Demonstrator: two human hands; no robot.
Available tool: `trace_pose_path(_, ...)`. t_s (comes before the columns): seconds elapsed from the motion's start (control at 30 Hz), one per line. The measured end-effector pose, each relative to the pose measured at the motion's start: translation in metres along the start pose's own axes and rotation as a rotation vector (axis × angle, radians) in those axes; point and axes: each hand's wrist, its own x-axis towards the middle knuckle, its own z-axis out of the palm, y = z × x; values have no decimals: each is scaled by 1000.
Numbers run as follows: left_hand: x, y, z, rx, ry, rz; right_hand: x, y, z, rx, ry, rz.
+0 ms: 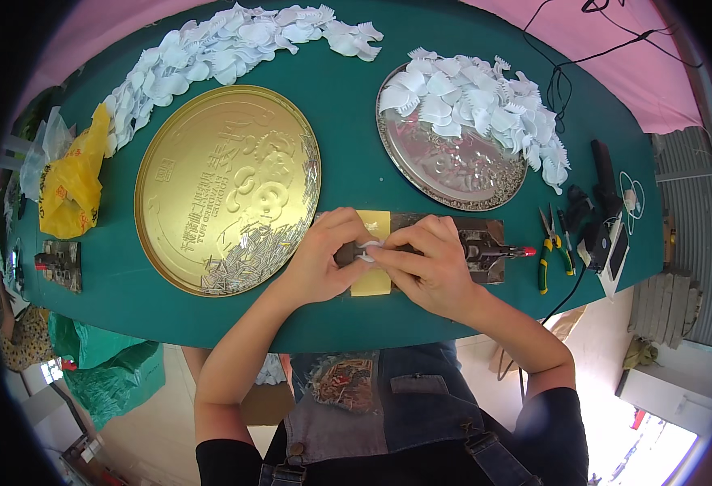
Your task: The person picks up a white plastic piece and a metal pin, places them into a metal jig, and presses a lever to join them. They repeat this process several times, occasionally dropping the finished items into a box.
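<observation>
My left hand and my right hand meet at the near side of the green table. Their fingertips pinch a small white piece, mostly hidden by the fingers. Beneath them lies a yellow pad on a dark metal base. A toggle clamp with a red tip is fixed just right of my right hand. Left of my left hand is a round gold lid, holding many thin metal pins along its near right side.
White toothed plastic pieces lie heaped at the far left; more cover part of a round silver tray. Pliers, black cables and a black adapter sit right. At left are a yellow bag and another clamp.
</observation>
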Motion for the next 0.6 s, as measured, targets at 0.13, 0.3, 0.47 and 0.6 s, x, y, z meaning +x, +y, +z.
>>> trace_pose_path(0.13,3,2,-1,17,-12,-10,2,1,-1,21,11,11)
trace_pose_path(0.3,2,-2,0,-4,-33,-13,6,2,-7,71,-62,30)
trace_pose_path(0.47,3,0,-2,9,-52,-17,15,6,-13,201,-96,95)
trace_pose_path(0.6,4,3,0,-42,-10,7,18,5,-16,355,-52,282)
